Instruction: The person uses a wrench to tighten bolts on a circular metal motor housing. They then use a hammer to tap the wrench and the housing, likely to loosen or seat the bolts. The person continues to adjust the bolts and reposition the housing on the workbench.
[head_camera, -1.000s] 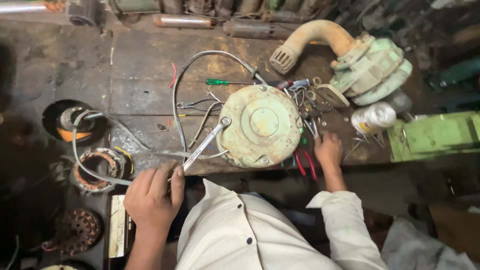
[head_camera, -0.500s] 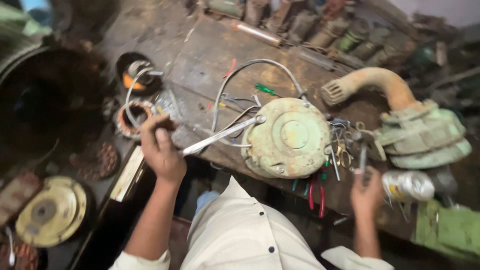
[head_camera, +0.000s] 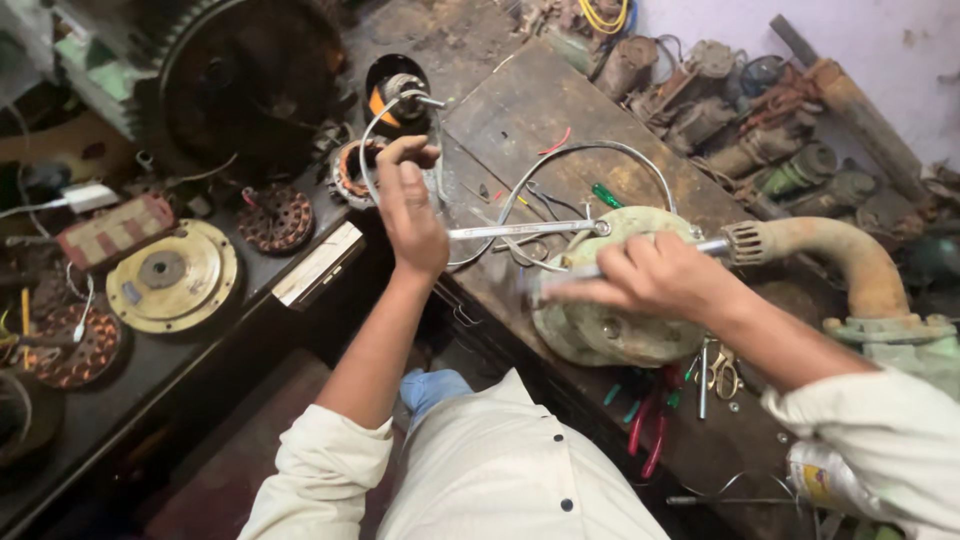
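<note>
Motor housing (head_camera: 610, 320), pale green, sits intact on the bench (head_camera: 520, 120); left hand (head_camera: 410, 215) grips the spanner (head_camera: 520, 231), right hand (head_camera: 650, 275) clamps a screwdriver, nothing removed yet.

Right hand (head_camera: 655, 280) moved from clutter beside motor (head_camera: 610, 320) onto its top, gripping a metal tool (head_camera: 715, 245); left hand (head_camera: 408, 205) raised higher.
</note>
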